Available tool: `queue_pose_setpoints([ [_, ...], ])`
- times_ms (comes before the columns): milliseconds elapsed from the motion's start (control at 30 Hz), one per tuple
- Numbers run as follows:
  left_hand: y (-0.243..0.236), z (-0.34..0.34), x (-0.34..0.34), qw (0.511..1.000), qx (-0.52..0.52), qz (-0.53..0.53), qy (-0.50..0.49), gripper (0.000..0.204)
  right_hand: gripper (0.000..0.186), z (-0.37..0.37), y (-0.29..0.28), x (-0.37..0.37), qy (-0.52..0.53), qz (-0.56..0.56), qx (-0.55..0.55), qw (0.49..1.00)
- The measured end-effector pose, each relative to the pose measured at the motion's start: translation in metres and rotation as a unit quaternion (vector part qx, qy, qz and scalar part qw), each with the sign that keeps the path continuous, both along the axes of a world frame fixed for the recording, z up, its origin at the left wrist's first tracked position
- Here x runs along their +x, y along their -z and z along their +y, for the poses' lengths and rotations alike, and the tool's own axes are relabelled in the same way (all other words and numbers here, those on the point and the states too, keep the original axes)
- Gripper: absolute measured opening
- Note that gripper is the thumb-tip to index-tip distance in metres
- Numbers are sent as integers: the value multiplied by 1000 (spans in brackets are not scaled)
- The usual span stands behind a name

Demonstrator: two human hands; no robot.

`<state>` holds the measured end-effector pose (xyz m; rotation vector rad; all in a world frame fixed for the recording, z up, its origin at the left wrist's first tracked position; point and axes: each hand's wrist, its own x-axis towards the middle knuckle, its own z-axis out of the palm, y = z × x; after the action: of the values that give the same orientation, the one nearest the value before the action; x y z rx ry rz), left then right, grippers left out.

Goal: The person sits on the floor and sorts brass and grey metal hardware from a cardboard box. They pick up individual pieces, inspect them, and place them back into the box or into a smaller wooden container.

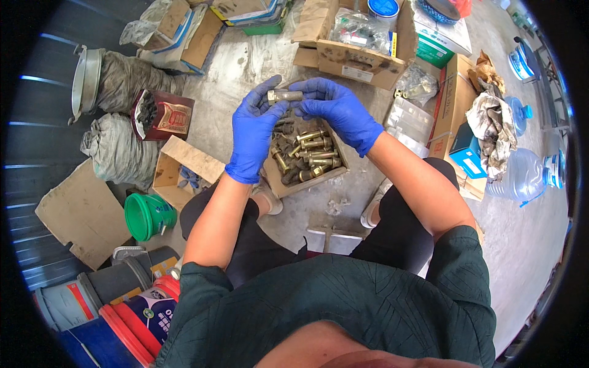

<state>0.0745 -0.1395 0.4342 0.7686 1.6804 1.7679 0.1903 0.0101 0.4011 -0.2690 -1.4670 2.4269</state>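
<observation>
Both my hands wear blue gloves and meet over a shallow cardboard box (316, 186). Between them a thick, short metal bolt (287, 95) lies level, its head toward the left. My left hand (256, 119) is closed with thumb and fingers about the head end. The fingertips of my right hand (340, 107) are pinched at the bolt's other end, where they partly cover it. Several brass-coloured bolts (318, 146) fill the right part of the box below. Darker, dirty pieces lie among them; their kind is hard to make out.
Ahead stands an open carton (346, 64) with plastic bags and a blue-lidded tub (383, 7). A small carton (173, 175) with blue scraps and a green bucket (146, 216) sit left. On the right are a clear plastic case (408, 122) and a large water bottle (515, 173).
</observation>
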Motion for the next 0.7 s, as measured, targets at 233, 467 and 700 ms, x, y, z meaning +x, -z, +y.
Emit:
queue_pose_setpoints([
  [233, -1, -1, 10, 987, -8, 156, -33, 41, 34, -1, 11, -4, -35, -40, -27, 998],
  [467, -4, 0, 13, 961, -51, 268, -47, 35, 34, -8, 8, -2, -58, -63, -92, 992],
  [700, -4, -1, 13, 957, -78, 276, -37, 35, 34, -10, 8, -4, -78, -62, -109, 989],
])
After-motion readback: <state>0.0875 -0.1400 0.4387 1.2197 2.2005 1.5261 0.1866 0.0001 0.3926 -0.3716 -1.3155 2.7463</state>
